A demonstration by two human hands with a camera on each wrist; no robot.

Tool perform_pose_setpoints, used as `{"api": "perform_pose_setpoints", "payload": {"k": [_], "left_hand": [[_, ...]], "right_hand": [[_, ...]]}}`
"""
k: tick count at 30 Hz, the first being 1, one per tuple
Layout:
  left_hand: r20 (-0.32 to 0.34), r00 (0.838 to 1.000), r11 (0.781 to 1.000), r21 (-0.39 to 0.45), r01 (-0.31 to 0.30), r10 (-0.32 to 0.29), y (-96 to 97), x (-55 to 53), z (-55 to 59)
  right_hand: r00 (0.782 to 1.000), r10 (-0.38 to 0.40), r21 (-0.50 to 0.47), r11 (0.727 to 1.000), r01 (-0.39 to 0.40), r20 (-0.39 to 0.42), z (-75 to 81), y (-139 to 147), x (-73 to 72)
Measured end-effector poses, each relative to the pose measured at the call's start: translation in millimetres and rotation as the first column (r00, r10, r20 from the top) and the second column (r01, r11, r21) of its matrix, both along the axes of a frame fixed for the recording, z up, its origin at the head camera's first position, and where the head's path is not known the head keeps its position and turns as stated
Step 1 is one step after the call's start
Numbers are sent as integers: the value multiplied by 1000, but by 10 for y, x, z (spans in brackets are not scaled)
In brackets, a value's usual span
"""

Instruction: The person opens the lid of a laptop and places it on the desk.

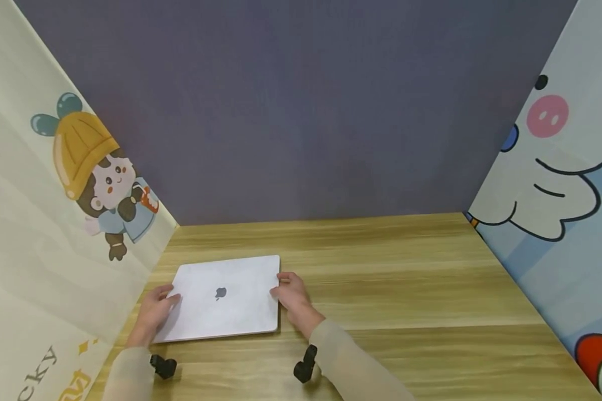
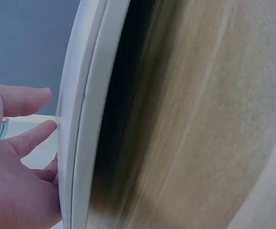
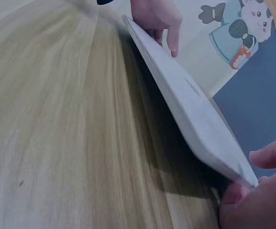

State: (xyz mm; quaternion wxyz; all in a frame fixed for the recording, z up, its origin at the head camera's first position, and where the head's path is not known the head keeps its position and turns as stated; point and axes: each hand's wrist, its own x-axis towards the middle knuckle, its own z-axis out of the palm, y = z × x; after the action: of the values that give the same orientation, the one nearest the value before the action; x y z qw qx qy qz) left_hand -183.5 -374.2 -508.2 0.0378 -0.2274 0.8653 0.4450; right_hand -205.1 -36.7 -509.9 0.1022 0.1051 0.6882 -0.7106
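A closed silver laptop (image 1: pixel 195 312), its dark apple logo facing up, is at the left part of the wooden table. At its left side my left hand (image 1: pixel 154 312) holds the edge, the thumb over the lid. My right hand (image 1: pixel 295 298) grips the right edge. In the right wrist view, that hand (image 3: pixel 257 207) has its thumb above the laptop (image 3: pixel 185 102) and other fingers at the underside, partly hidden. A dark gap shows between laptop and table there. The left wrist view shows the laptop's side (image 2: pixel 87 114) close beside the left hand's fingers (image 2: pixel 35 138).
The wooden table (image 1: pixel 406 289) extends to the right of the laptop. A dark grey panel (image 1: pixel 301 111) stands behind it. Cartoon-printed walls rise at left (image 1: pixel 20 223) and right (image 1: pixel 557 250). Black camera mounts (image 1: pixel 306 365) sit at both wrists.
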Motion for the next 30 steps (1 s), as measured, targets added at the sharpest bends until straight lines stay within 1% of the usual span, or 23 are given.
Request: {"api": "perform_pose_setpoints", "payload": {"k": [3,5,7,9,13,17,22,24,30], "left_hand": [[16,1000,999,48,24,-25,-42,21,41],[22,999,995,95,38,-41,-70,28,65],[25,999,989,143,38,-42,-89,32,76],[21,999,982,183,38,-43,-95,43,67],[-3,998,973,224,59,-60,-79,82,24],[-21,996,970,225,89,-86,-48,142,-2],[-23,993,976,183,119,-117,-7,187,20],[-18,993,977,178,122,-120,20,188,35],[-32,990,974,178,139,-135,127,155,65]], "right_hand": [[1000,0,6,1000,0,4,4,34,0],[1000,3,5,1000,-3,5,18,55,0],[1000,11,8,1000,-11,2,30,79,-2],[1000,21,18,1000,-21,-3,30,107,-3],[999,36,50,998,-35,-13,-1,185,-7],[999,41,56,998,-39,-24,-50,259,-20],[998,32,67,997,-29,-48,-78,323,-47],[998,32,84,996,-27,-56,-83,349,-64],[997,32,125,992,-24,-68,-86,471,-109]]}}
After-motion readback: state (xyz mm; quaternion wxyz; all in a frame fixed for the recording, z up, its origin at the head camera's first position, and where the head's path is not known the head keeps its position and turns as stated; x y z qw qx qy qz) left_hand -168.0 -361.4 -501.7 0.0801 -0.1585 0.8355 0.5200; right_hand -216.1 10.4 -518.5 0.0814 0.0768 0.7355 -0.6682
